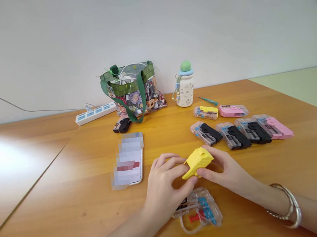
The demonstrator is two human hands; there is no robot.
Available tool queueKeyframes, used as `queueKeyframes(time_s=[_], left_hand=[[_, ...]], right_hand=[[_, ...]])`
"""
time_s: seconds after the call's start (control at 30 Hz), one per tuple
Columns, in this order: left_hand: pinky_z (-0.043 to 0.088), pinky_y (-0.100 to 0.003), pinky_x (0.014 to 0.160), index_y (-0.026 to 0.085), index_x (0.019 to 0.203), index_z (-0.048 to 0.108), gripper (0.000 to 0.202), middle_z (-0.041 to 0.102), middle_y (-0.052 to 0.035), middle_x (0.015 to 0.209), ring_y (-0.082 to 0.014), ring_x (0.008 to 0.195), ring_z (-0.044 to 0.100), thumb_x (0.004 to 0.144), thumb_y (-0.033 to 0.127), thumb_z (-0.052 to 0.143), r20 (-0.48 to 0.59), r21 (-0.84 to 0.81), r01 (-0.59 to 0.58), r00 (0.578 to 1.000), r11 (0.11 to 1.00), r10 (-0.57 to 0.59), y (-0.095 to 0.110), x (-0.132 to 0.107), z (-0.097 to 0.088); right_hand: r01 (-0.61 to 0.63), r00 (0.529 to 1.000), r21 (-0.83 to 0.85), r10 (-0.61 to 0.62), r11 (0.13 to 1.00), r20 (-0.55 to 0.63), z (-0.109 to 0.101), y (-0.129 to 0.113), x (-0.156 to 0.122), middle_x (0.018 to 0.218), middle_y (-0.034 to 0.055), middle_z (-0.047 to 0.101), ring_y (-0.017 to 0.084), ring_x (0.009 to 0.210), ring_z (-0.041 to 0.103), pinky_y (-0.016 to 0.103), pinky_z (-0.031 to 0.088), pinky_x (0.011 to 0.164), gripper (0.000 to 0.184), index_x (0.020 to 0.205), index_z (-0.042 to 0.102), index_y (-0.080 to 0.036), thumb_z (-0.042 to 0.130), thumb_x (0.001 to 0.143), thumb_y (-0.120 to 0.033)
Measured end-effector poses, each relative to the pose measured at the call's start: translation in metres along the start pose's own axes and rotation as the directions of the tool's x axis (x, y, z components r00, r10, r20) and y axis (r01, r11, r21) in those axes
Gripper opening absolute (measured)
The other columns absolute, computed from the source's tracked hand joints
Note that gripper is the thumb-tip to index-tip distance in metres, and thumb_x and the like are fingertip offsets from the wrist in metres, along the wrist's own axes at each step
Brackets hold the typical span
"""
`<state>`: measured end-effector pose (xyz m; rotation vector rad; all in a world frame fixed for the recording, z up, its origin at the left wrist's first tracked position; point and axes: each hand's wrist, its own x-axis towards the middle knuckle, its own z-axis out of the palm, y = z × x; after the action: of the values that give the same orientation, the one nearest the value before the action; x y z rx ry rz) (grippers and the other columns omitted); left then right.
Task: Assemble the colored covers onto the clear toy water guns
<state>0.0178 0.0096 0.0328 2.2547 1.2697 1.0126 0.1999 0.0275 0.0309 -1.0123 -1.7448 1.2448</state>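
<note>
Both my hands hold a small yellow plastic gadget (197, 160) just above the wooden table (69, 188). My left hand (165, 187) pinches its lower left end with curled fingers. My right hand (226, 170), with silver bangles on the wrist, grips its right side. Right under my hands lies an opened clear plastic package (199, 210) with small red and blue parts inside.
A phone (129, 161) lies to the left. Several packaged black, pink and yellow gadgets (241, 130) lie in rows at the right. Behind stand a clear green-strapped bag (133, 93), a white bottle (185, 87), a power strip (95, 112), a loose black gadget (122, 125) and a green screwdriver (208, 100).
</note>
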Motion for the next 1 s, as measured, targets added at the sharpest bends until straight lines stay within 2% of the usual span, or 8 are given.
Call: queueKeyframes(time_s=[0.2,0.33,0.43,0.57,0.67,0.73,0.83,1.0], left_hand=[[0.043,-0.041,0.09,0.027,0.091,0.068,0.012,0.072,0.0005,0.1,-0.0245,0.107,0.053,0.082,0.03,0.061,0.202,0.032,-0.048,0.978,0.998,0.041,-0.001,0.004,-0.012],[0.036,-0.044,0.1,0.026,0.111,0.063,0.047,0.062,-0.0063,0.123,-0.0282,0.119,0.049,0.072,0.051,0.069,0.42,0.001,-0.178,0.893,0.984,0.161,0.001,0.004,-0.015],[0.03,-0.045,0.105,0.024,0.112,0.063,0.053,0.056,-0.01,0.131,-0.0295,0.122,0.047,0.068,0.052,0.071,0.49,-0.026,-0.216,0.848,0.976,0.201,0.001,0.003,-0.016],[0.032,-0.039,0.103,0.028,0.1,0.069,0.034,0.062,-0.0039,0.123,-0.0256,0.114,0.053,0.068,0.04,0.075,0.502,-0.102,-0.189,0.838,0.977,0.214,0.003,0.005,-0.018],[0.04,-0.033,0.091,0.032,0.099,0.07,0.03,0.071,-0.0008,0.096,-0.0209,0.092,0.06,0.07,0.038,0.074,0.545,-0.138,-0.156,0.812,0.978,0.206,0.004,0.007,-0.019],[0.041,-0.031,0.082,0.032,0.1,0.069,0.031,0.071,0.0005,0.08,-0.019,0.08,0.061,0.071,0.038,0.074,0.567,-0.142,-0.108,0.806,0.984,0.17,0.003,0.007,-0.018],[0.044,-0.028,0.077,0.029,0.108,0.063,0.036,0.068,-0.0005,0.09,-0.018,0.083,0.062,0.073,0.036,0.072,0.522,-0.267,0.122,0.852,0.956,0.037,-0.002,0.006,-0.014],[0.046,-0.034,0.088,0.02,0.114,0.055,0.032,0.063,-0.0075,0.109,-0.0209,0.101,0.059,0.086,0.034,0.057,0.364,-0.552,0.455,0.885,0.699,-0.289,-0.014,0.007,-0.009]], right_hand=[[0.001,0.978,0.091,0.018,0.996,-0.209,-0.011,0.006,0.003,0.075,-0.0036,0.055,0.013,0.069,0.058,0.024,0.048,0.064,0.018,0.082,0.048,-0.023,0.061,0.079,-0.035],[-0.068,0.981,0.221,0.105,0.973,-0.161,-0.017,0.009,0.008,0.076,-0.0043,0.057,0.014,0.067,0.063,0.028,0.049,0.07,0.024,0.082,0.044,-0.023,0.06,0.08,-0.041],[-0.12,0.977,0.289,0.164,0.95,-0.135,-0.016,0.01,0.009,0.083,-0.0022,0.059,0.016,0.073,0.064,0.032,0.05,0.076,0.028,0.086,0.044,-0.023,0.061,0.079,-0.044],[-0.132,0.979,0.295,0.172,0.946,-0.112,-0.016,0.011,0.01,0.085,-0.0004,0.057,0.016,0.077,0.059,0.032,0.048,0.076,0.026,0.087,0.048,-0.022,0.061,0.08,-0.044],[-0.131,0.981,0.31,0.169,0.942,-0.099,-0.017,0.012,0.011,0.08,-0.0017,0.055,0.014,0.074,0.056,0.029,0.045,0.073,0.023,0.087,0.05,-0.022,0.059,0.082,-0.043],[-0.143,0.979,0.326,0.182,0.934,-0.092,-0.018,0.012,0.011,0.077,-0.0025,0.054,0.013,0.072,0.054,0.028,0.045,0.07,0.023,0.087,0.05,-0.021,0.059,0.083,-0.042],[-0.177,0.974,0.344,0.213,0.922,-0.07,-0.019,0.012,0.012,0.075,-0.0026,0.055,0.012,0.07,0.055,0.028,0.045,0.069,0.023,0.09,0.051,-0.021,0.058,0.084,-0.042],[-0.226,0.964,0.411,0.263,0.883,-0.035,-0.018,0.009,0.014,0.09,0.0002,0.059,0.014,0.078,0.063,0.034,0.05,0.081,0.032,0.1,0.05,-0.021,0.062,0.081,-0.043]])
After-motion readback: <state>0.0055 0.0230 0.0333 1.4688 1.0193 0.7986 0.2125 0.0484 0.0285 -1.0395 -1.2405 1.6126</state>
